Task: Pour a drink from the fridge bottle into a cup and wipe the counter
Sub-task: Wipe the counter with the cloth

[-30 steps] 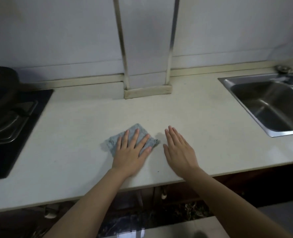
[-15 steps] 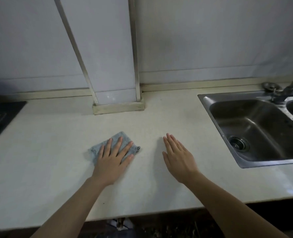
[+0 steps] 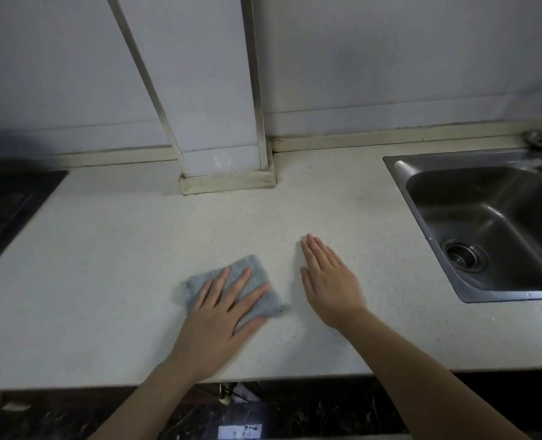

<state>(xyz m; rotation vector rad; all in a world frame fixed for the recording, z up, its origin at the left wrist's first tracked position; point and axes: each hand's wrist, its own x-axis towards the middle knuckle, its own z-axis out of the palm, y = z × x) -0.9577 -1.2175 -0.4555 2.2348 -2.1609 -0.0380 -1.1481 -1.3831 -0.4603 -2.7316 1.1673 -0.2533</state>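
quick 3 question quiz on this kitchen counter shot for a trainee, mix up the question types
1. True or false: the left hand presses with straight fingers on the cloth.
2. Multiple choice: the right hand is flat over A) the cloth, B) the bare counter, C) a cup.
3. Fill the gap: the sink lies on the person's ____ side.

Key: 1 true; 2 B; 3 right.
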